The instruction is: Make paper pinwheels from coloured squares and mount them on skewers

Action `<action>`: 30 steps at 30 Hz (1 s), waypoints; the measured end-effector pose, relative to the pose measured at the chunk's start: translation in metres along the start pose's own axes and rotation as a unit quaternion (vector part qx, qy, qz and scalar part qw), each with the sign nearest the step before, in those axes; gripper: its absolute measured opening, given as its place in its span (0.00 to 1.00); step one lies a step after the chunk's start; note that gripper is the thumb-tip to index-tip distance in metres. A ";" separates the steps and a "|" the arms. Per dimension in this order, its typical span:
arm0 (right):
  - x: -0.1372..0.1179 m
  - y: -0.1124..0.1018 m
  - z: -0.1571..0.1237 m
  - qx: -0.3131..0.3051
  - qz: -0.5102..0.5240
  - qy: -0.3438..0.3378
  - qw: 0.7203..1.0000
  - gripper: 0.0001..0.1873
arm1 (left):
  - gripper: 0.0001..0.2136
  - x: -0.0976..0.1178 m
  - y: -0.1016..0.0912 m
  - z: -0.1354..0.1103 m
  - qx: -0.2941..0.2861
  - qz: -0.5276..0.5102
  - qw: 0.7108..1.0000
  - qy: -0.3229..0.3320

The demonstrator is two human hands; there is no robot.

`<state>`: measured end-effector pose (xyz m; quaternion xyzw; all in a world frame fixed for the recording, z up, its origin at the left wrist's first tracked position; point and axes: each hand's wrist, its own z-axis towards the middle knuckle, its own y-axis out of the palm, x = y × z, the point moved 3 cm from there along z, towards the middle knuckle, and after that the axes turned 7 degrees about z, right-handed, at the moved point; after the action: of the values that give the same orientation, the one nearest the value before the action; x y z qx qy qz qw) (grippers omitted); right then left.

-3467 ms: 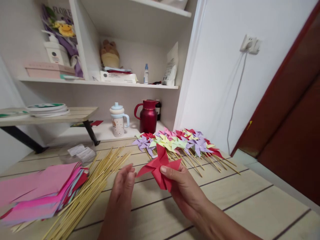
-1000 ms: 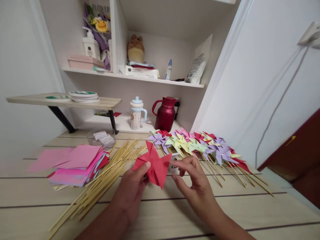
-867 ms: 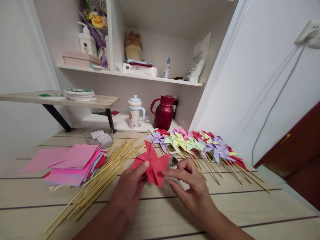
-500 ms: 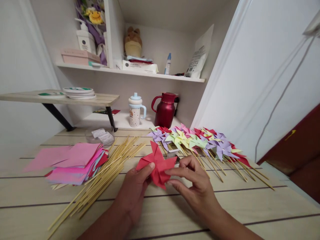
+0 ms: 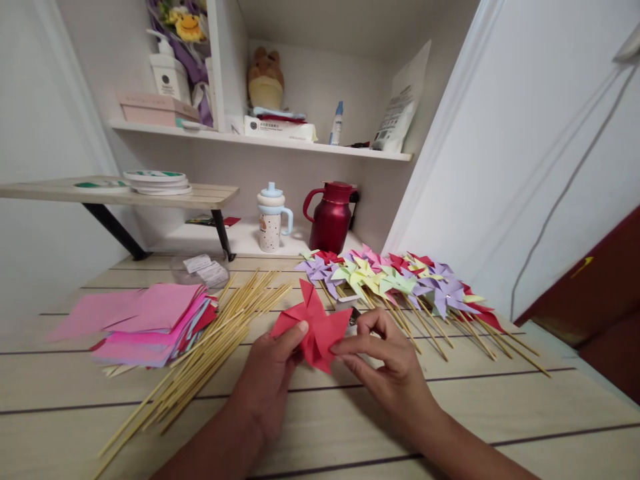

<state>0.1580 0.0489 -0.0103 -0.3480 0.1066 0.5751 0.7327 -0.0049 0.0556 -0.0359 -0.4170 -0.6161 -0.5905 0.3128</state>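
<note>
A red paper pinwheel (image 5: pixel 319 327) with folded, pointed blades is held above the middle of the table. My left hand (image 5: pixel 267 377) grips it from the left, thumb on its front and the other fingers hidden behind. At its lower right edge, my right hand (image 5: pixel 393 367) has thumb and index finger pinched together on a blade. Bamboo sticks (image 5: pixel 200 373) lie in a loose bundle to the left of my hands. Finished pinwheels on sticks (image 5: pixel 395 277) in purple, yellow, green, pink and red are spread out at the right.
A stack of coloured paper squares (image 5: pixel 150 320) lies at the left, near a clear container (image 5: pixel 200 270) with white labels. At the back stand a cup (image 5: pixel 271 220) and a red jug (image 5: pixel 331 217). A small raised shelf (image 5: pixel 210 195) holds rolls of tape (image 5: pixel 160 181).
My right thumb and index finger, slightly apart before, have closed on the pinwheel's lower right blade. The left hand keeps its grip. The view has shifted slightly.
</note>
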 end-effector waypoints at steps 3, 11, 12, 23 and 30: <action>0.002 -0.002 0.000 0.009 0.003 0.010 1.000 0.09 | 0.13 -0.002 0.003 -0.001 -0.018 -0.003 1.000 0.005; 0.005 -0.006 0.001 0.042 -0.041 0.028 0.998 0.05 | 0.13 -0.003 0.004 -0.003 0.013 0.051 0.999 -0.007; 0.005 -0.006 0.002 0.042 -0.045 0.031 0.998 0.05 | 0.14 -0.003 0.004 -0.003 0.015 0.055 0.998 -0.006; 0.008 -0.004 0.006 0.017 0.007 0.136 0.991 0.05 | 0.09 -0.003 0.008 -0.007 0.044 0.115 0.992 -0.019; 0.008 -0.003 0.007 0.032 0.043 0.152 0.987 0.06 | 0.11 -0.001 0.008 -0.007 0.054 0.128 0.990 -0.004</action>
<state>0.1617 0.0591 -0.0077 -0.4026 0.2500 0.5429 0.6933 0.0015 0.0485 -0.0325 -0.4772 -0.5897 -0.5099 0.4055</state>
